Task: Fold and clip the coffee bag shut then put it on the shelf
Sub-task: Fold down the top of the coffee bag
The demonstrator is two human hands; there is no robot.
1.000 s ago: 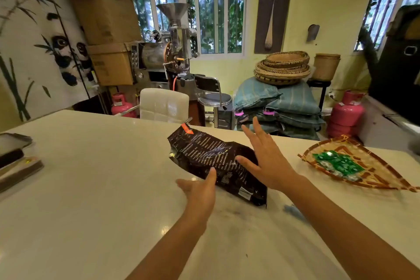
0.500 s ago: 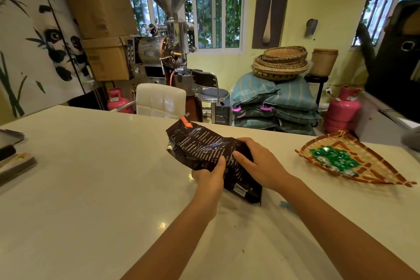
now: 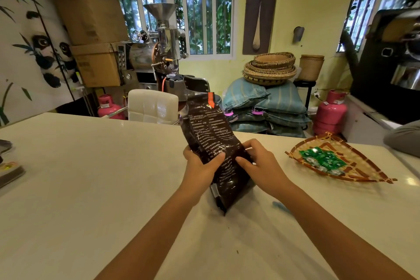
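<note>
A dark brown glossy coffee bag (image 3: 210,134) with white print and an orange tab at its top stands nearly upright on the white table (image 3: 91,177), leaning slightly left, its bottom corner touching the tabletop. My left hand (image 3: 201,169) grips the bag's left side at mid-height, thumb across the front. My right hand (image 3: 259,165) holds the right side at the same height, fingers curled around the edge. A small blue clip (image 3: 280,206) lies on the table beside my right forearm.
A woven fan-shaped tray (image 3: 363,171) with green packets sits at the right. Dark flat objects (image 3: 10,171) lie at the table's left edge. A white chair (image 3: 152,105), a coffee roaster (image 3: 154,52), sacks and pink gas cylinders stand behind the table.
The bag lay flat on the table with my hands reaching for it. Both hands took hold of it and raised it to stand nearly upright.
</note>
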